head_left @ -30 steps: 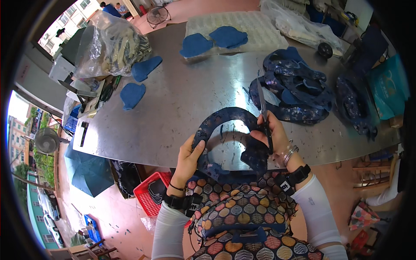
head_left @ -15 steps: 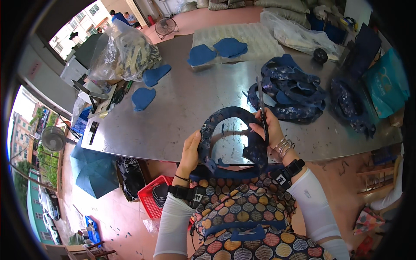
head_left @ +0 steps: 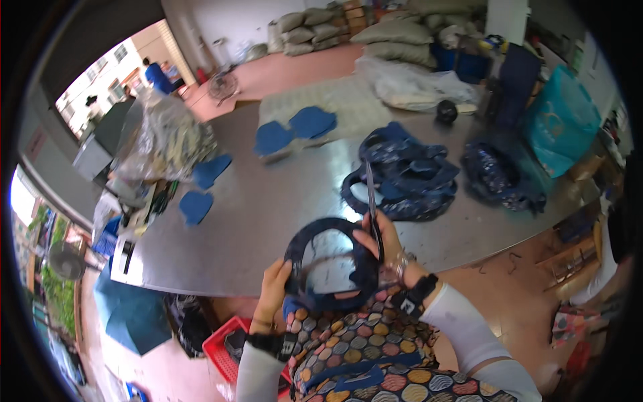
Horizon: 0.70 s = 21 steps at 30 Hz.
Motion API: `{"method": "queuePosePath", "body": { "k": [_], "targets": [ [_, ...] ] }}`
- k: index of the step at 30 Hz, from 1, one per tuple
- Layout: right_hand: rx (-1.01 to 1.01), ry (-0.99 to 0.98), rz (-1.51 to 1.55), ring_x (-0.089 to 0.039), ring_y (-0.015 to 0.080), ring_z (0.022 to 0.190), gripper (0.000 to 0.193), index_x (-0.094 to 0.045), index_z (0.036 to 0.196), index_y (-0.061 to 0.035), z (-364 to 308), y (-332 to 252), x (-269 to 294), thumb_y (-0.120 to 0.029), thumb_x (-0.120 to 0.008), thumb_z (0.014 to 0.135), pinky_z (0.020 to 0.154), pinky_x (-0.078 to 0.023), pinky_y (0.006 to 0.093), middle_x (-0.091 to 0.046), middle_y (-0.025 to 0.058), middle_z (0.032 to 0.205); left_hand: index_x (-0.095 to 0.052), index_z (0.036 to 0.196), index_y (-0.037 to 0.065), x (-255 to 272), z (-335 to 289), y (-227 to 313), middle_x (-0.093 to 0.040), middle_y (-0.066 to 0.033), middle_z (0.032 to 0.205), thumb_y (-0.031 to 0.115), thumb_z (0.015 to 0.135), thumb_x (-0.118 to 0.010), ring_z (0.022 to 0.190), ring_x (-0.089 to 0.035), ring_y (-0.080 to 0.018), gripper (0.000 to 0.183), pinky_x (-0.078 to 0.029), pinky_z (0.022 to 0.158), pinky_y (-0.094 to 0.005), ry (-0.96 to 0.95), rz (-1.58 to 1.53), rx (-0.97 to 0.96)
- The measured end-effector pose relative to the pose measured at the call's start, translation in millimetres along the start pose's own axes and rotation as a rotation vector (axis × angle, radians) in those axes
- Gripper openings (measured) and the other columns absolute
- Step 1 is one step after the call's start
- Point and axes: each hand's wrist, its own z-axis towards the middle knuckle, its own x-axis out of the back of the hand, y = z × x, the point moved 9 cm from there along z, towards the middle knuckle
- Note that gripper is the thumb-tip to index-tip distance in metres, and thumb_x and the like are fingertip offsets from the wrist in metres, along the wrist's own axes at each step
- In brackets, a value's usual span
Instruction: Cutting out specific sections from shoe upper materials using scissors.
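A loop of dark blue fabric (head_left: 309, 234) is held up at the near edge of the metal table, over my patterned apron. My left hand (head_left: 272, 289) grips its left side, thumb on top. My right hand (head_left: 383, 242) is closed around a pair of scissors (head_left: 372, 197) with the blades pointing away from me; its fingers also pinch the loop's right side. Just beyond the right hand lies a heap of similar dark blue fabric loops (head_left: 422, 175) with a small light pattern. Another dark blue fabric bundle (head_left: 495, 175) rests further right.
Flat blue fabric pieces (head_left: 313, 122) lie across the metal table (head_left: 248, 258). A clear plastic bag (head_left: 161, 144) stands far left, a teal bag (head_left: 566, 124) far right. Below the table edge, at left, are a red basket (head_left: 223, 355) and a teal umbrella (head_left: 134, 311).
My view has tilted up and shifted, so the table and hands appear lower and to the left. The loop now looks rounder and more closed; both hands keep their hold.
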Motion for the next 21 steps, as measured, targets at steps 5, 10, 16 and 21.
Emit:
{"method": "queuePosePath", "body": {
  "k": [5,10,16,21],
  "targets": [
    [0.086,0.087,-0.298,-0.051,0.0082,0.075,0.025,-0.05,0.091,-0.0068,-30,-87,92,-0.01,-0.07,0.075,0.068,-0.042,0.0241,-0.057,-0.0001,0.081,-0.057,0.107,0.0,-86,-41,23,-0.059,-0.0008,0.077,0.015,0.093,-0.049,0.071,-0.054,-0.0068,0.022,-0.046,0.065,-0.0218,-0.488,0.051,0.292],
    [0.114,0.319,-0.461,-0.057,0.0101,0.078,0.023,-0.053,0.091,-0.0061,-9,-191,259,-0.01,-0.068,0.074,0.071,-0.046,0.0253,-0.062,0.0034,0.084,-0.053,0.119,0.002,-167,25,93,-0.062,-0.0068,0.087,0.014,0.093,-0.047,0.079,-0.057,-0.0103,0.029,-0.049,0.069,-0.0246,-0.718,0.124,0.064],
    [0.215,0.967,-1.154,-0.061,0.0138,0.083,0.027,-0.049,0.101,-0.0021,-1,-196,391,-0.009,-0.064,0.08,0.07,-0.048,0.0268,-0.065,0.0069,0.09,-0.058,0.11,0.001,-194,166,127,-0.063,-0.0096,0.092,0.009,0.087,-0.053,0.084,-0.059,-0.0162,0.025,-0.049,0.072,-0.0288,-0.285,0.296,-0.407],
    [0.078,0.65,0.051,-0.062,0.0181,0.067,0.013,-0.045,0.089,-0.006,-13,-99,328,-0.011,-0.057,0.085,0.05,-0.046,0.0268,-0.064,0.013,0.092,-0.057,0.11,0.003,-209,228,123,-0.057,-0.0189,0.103,0.014,0.08,-0.06,0.099,-0.052,-0.0365,0.032,-0.042,0.087,-0.0398,-0.08,0.744,-0.834]
  ]
}}
